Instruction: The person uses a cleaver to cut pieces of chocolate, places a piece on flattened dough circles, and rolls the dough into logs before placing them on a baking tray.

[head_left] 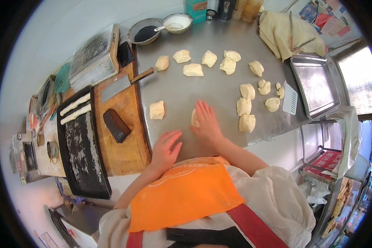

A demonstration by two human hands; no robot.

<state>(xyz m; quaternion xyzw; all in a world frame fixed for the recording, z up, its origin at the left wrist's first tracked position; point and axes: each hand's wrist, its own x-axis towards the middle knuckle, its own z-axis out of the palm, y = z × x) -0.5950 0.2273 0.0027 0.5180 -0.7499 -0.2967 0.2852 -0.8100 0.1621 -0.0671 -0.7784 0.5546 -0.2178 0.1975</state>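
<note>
My right hand [206,123] lies flat over a piece of dough [194,119], fingers stretched out; only the dough's left edge shows beside the palm. Near the front edge of the metal table [173,89], my left hand [166,149] is held with its fingers extended and nothing in them. A lone dough piece [156,110] sits beyond the left hand. Farther back lie several cut dough pieces [193,70] in a loose row. More lumps [244,106] stand in a column to the right, with smaller bits [280,91] beside them.
On the left, a wooden board [124,155] carries a cleaver [116,87], a dark block [116,125] and a black tray [80,159] with two dough strips [75,108]. Bowls [144,31] stand at the back. A slotted scraper [290,99], metal tray [314,87] and cloth [283,35] are right.
</note>
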